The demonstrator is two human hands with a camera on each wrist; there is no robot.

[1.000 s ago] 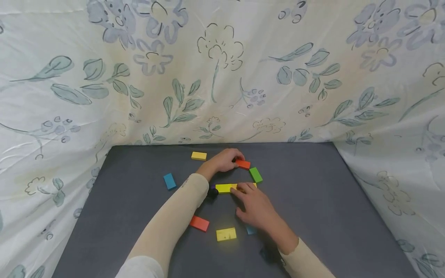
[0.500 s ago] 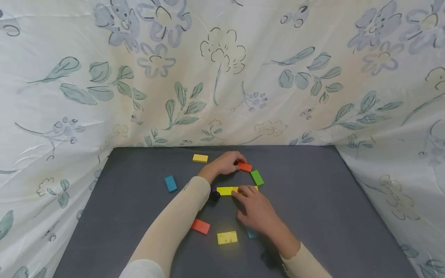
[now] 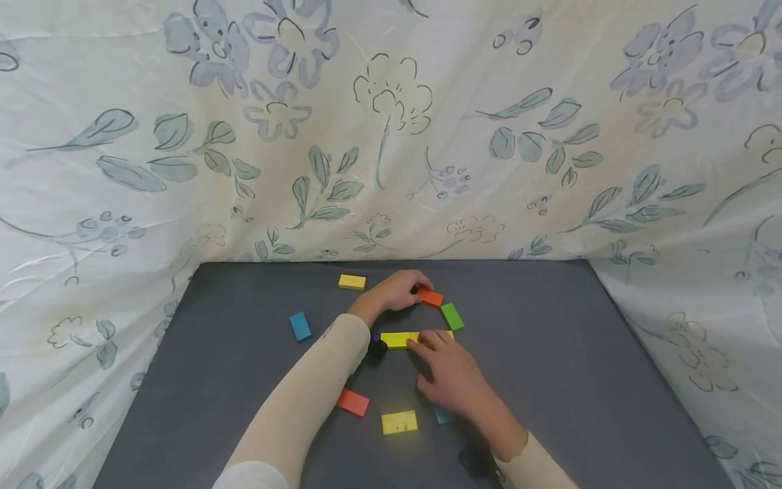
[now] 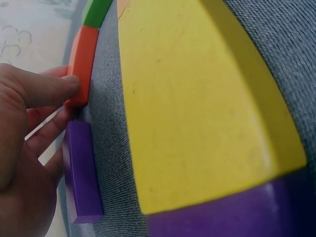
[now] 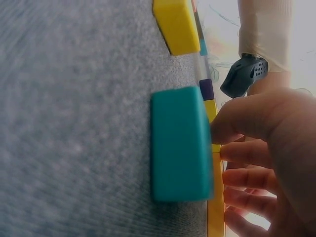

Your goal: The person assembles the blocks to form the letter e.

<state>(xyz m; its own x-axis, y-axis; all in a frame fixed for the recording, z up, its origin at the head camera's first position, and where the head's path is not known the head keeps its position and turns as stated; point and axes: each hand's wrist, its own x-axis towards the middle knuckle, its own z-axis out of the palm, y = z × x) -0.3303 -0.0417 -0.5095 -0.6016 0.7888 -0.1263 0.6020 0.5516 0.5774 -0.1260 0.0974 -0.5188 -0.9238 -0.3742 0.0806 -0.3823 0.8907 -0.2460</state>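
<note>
My left hand [image 3: 397,291] pinches an orange-red block [image 3: 431,298] at the back of the mat. In the left wrist view its thumb lies on the near face of this block, with fingers behind. A purple block [image 4: 84,170] lies beside that hand, under the fingers. The far end of the orange-red block meets a green block [image 3: 452,316]. My right hand [image 3: 451,372] rests, fingers loosely bent, over a row made of a yellow block [image 3: 394,340] and an orange block [image 5: 216,192]. Its fingertips touch or nearly touch the row. Another purple block [image 4: 217,212] adjoins the yellow one.
Loose blocks lie around: a pale yellow one [image 3: 352,282], a blue one [image 3: 301,327], a red one [image 3: 354,402], a yellow one [image 3: 400,422] and a teal one [image 5: 180,145] below the right hand. Floral cloth [image 3: 391,136] hangs behind the dark mat [image 3: 537,353].
The head view has shifted slightly, so everything sits a little lower. Both hands and the blocks keep their places relative to each other.
</note>
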